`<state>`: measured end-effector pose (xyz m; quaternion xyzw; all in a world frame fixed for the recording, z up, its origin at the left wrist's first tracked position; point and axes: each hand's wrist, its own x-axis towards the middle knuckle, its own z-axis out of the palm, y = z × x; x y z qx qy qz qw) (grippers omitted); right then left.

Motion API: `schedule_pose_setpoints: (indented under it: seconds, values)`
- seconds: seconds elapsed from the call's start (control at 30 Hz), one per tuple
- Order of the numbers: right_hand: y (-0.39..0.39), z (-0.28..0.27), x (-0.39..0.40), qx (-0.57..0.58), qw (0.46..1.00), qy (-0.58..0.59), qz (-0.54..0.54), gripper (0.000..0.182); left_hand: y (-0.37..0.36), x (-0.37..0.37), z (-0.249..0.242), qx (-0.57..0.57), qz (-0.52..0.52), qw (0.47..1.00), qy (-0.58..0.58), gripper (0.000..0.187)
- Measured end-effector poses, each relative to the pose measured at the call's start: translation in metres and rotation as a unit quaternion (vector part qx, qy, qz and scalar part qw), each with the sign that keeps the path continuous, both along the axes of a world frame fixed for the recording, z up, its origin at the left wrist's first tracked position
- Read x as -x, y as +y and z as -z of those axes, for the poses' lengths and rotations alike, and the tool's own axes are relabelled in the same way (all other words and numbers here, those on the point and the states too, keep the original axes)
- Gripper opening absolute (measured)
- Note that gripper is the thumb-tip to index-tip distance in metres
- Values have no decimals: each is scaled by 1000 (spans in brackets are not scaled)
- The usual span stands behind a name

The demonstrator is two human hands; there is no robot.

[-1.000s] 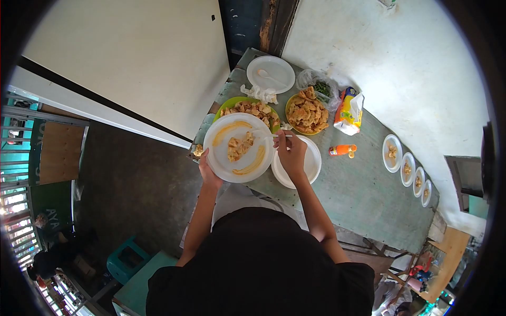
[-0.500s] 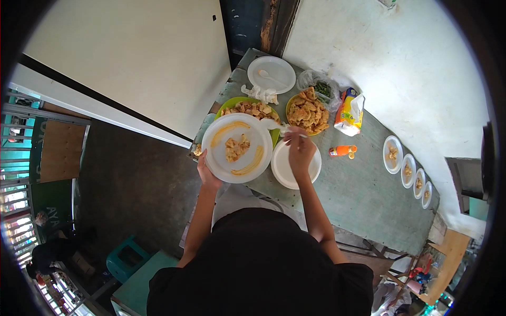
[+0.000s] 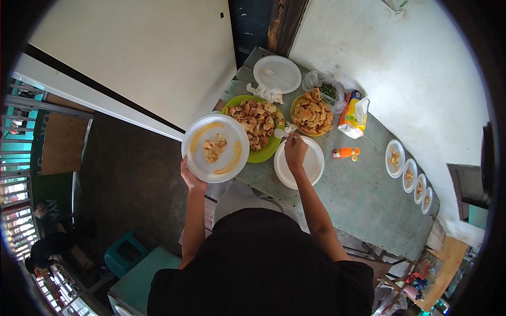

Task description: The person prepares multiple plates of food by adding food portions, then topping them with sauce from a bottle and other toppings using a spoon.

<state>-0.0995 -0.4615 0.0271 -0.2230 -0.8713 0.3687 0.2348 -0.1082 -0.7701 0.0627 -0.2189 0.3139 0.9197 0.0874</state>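
My left hand (image 3: 193,177) grips the lower left rim of a white plate (image 3: 235,167), which bears fried pieces (image 3: 214,148) and two orange sauce smears. The plate is held up beside a green bowl (image 3: 256,158) of fried chips. My right hand (image 3: 295,147) is closed on a crumpled white tissue (image 3: 285,130), between that bowl and an orange bowl (image 3: 312,115) of fried food. Under my right hand lies a white plate (image 3: 311,176) on the table.
On the green table (image 3: 363,195) stand an orange bottle (image 3: 345,152), a tissue pack (image 3: 353,115), a plate with a spoon (image 3: 287,83), and greens in plastic (image 3: 328,89). Several small plates line the right wall. A person (image 3: 45,253) is at lower left.
My left hand and its plate have moved left, uncovering more of the green bowl. My right hand has shifted slightly down and left, with the tissue at its fingertips.
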Motion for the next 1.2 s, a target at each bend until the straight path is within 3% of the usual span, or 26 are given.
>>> schedule_pose_setpoints:
  seconds: [0.1, 0.13, 0.17, 0.23, 0.27, 0.33, 0.47, 0.53, 0.63, 0.7, 0.77, 1.2]
  values:
    - [-16, 20, 6, 22, 1000, 0, 14, 20, 0, -2, 0, -9, 0, 1000, 5, 56]
    - [-19, 26, 7, 120, 993, 12, 9, 21, 0, -3, 0, -8, 1, 1000, 9, 56]
    - [-19, 31, 7, 120, 993, 12, 8, 21, 1, -3, 1, -7, 3, 1000, 14, 56]
    - [-15, 41, 9, 376, 923, 25, 80, 24, 2, -4, 2, -9, 5, 1000, 10, 56]
    - [-14, 46, 8, 375, 923, 25, 80, 24, 3, -4, 2, -11, 8, 1000, 7, 55]
    - [-8, 66, 2, 521, 848, 62, 77, 25, 3, -4, 6, -11, 8, 1000, 4, 55]
    - [-2, 54, -9, 516, 849, 84, 82, 26, 3, -3, 9, -15, 8, 1000, -10, 54]
    - [-2, 47, -11, 398, 911, 68, 87, 26, 3, -1, 6, -14, 10, 1000, -7, 54]
    - [-9, 45, -3, 374, 925, 44, 51, 27, 8, 1, 3, -11, 20, 1000, -10, 54]
    - [-11, 52, 1, 401, 915, 25, 43, 27, 9, 2, 3, -6, 21, 1000, -14, 55]
    - [-12, 62, 4, 496, 864, 45, 68, 26, 10, 3, 5, -6, 21, 1000, -8, 56]
    - [12, 7, -33, 521, 849, 56, 61, 30, 18, 10, 2, -8, 41, 999, -18, 56]
